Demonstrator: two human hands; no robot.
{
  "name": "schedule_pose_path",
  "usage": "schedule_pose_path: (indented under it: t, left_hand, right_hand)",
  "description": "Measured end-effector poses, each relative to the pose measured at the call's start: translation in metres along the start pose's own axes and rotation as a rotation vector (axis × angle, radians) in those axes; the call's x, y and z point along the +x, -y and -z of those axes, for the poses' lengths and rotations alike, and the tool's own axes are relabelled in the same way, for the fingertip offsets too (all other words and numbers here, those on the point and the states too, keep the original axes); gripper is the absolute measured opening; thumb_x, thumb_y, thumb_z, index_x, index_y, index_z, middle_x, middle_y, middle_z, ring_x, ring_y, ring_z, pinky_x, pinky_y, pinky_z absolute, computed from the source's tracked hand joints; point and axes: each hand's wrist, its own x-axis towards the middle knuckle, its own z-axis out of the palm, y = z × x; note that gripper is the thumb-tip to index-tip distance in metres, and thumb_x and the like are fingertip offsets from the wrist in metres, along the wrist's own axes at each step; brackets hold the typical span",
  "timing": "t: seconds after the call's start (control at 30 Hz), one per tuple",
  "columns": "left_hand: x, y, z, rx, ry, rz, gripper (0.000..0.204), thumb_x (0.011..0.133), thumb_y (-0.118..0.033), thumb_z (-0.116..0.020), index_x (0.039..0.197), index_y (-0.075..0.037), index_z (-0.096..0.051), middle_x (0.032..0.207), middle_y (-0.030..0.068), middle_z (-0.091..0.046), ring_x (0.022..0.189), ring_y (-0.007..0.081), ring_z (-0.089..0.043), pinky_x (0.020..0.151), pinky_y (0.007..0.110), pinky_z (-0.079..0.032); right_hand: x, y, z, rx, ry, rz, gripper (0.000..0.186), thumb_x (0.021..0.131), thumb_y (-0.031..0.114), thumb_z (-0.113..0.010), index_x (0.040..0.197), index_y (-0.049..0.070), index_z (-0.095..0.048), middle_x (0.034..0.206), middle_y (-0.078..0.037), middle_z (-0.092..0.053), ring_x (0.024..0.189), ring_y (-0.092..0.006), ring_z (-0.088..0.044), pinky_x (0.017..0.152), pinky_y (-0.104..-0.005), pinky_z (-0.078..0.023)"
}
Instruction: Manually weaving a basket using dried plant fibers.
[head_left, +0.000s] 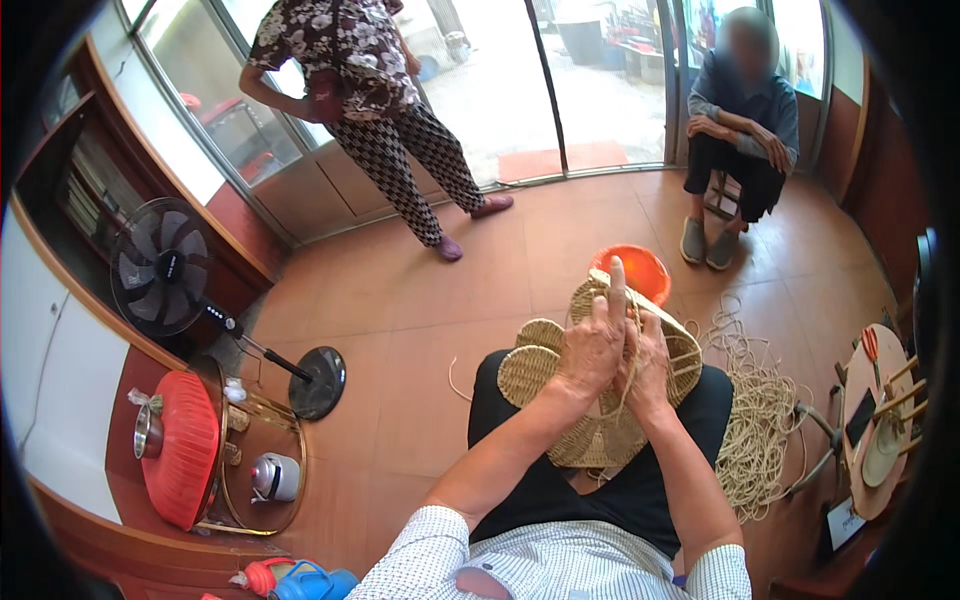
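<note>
A round, flat woven straw piece (600, 400), pale tan and tightly plaited in rings, rested on the person's lap over black trousers. Two small woven discs (528, 365) of the same ribbed straw stuck out from its left edge, one above the other, like ears.

The left hand (592, 345) lay across the top of the woven straw piece with its fingers curled onto the weave, except the index finger (617, 285), which pointed straight up. The right hand (650, 365) sat just beside it, touching it, its fingers closed around a thin straw strand (632, 375) that ran down over the weave. How tightly either hand pinched was hidden by the knuckles.

Beyond the hands, an orange plastic basin (635, 270) stood on the reddish tiled floor (400, 320), partly covered by the woven rim. A loose heap of pale twisted straw cord (755, 420) lay coiled on the floor to the right of the lap. Farther right stood a small round wooden stool (875, 420) carrying red-handled scissors (870, 345).

At the left, a black standing fan (160, 265) leaned over, near a red ribbed dome cover (180, 448) on a round glass-topped counter (285, 505). One person stood by the glass doors in patterned clothes; another sat on a low seat.
</note>
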Motion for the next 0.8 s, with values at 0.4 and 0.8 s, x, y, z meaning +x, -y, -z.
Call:
schedule_pose_path:
  t: [0.4, 0.8]
  left_hand:
    - [0.011, 0.012, -0.015, -0.030, 0.047, 0.027, 0.096, 0.102, -0.009, -0.060, 0.177, -0.007, 0.002, 0.111, 0.0229, -0.066, 0.080, 0.0426, -0.077, 0.066, 0.056, -0.065]
    - [-0.012, 0.029, -0.021, -0.285, -0.192, -0.109, 0.062, 0.108, -0.008, -0.060, 0.167, -0.008, -0.041, 0.114, 0.0218, -0.071, 0.091, 0.0427, -0.076, 0.074, 0.050, -0.063]
  right_hand:
    - [0.007, 0.006, 0.001, 0.000, -0.026, 0.002, 0.029, 0.092, 0.013, -0.076, 0.121, 0.008, -0.075, 0.128, -0.020, -0.061, 0.119, -0.0423, -0.065, 0.101, -0.0517, -0.053]
    - [0.001, 0.011, 0.008, -0.014, -0.009, -0.003, 0.032, 0.090, 0.009, -0.077, 0.121, 0.006, -0.074, 0.126, -0.020, -0.062, 0.119, -0.0420, -0.064, 0.102, -0.0517, -0.052]
